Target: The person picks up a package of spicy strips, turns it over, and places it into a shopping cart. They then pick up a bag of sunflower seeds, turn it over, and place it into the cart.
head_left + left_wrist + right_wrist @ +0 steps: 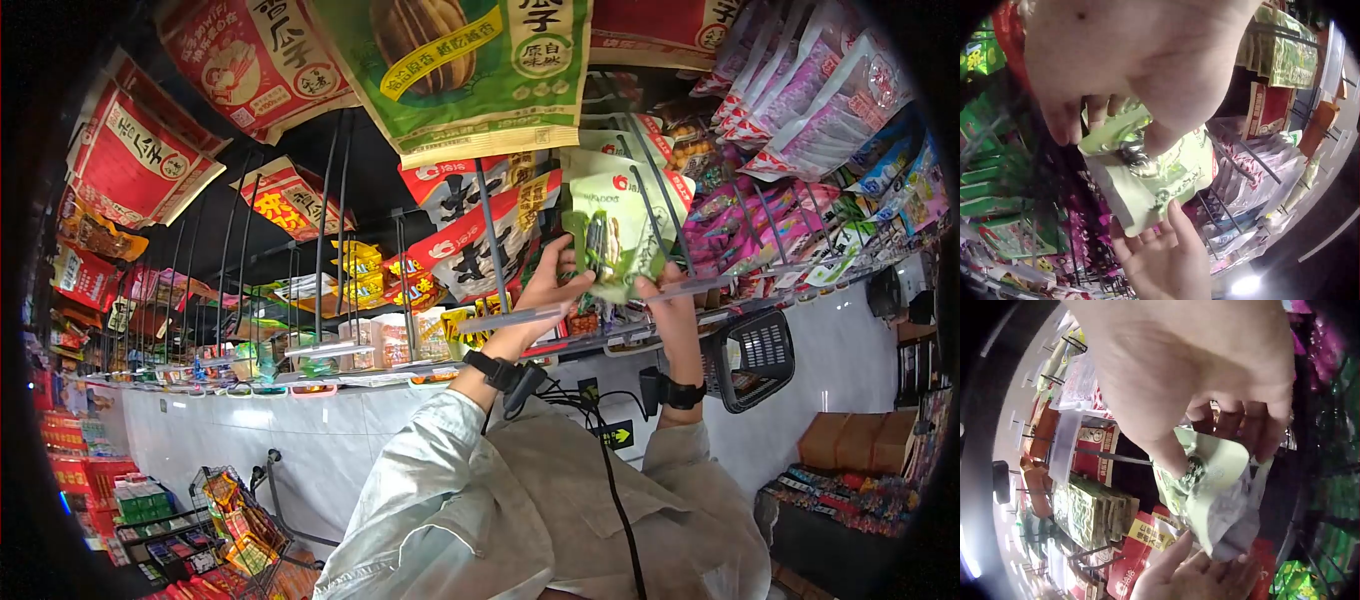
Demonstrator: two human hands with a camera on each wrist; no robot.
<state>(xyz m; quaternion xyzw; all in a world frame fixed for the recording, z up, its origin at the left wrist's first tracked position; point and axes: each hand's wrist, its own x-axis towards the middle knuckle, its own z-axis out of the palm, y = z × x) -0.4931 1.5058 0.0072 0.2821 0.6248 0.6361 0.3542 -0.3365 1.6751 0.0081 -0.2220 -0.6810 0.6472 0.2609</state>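
Evenly, at its two lower sides, the pale green bag (612, 215) is pinched by the left hand (545, 290) and right hand (672, 305), fingers curled, thumbs in front; neither is clearly nearer. Its long axis is directed away from the fingers, logo end farthest, beside hanging red-and-white bags (478, 245).

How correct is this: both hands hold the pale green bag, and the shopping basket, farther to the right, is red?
The shopping basket is black, not red, as the head view shows. It is farther to the right, and the left hand and right hand both hold the pale green bag.
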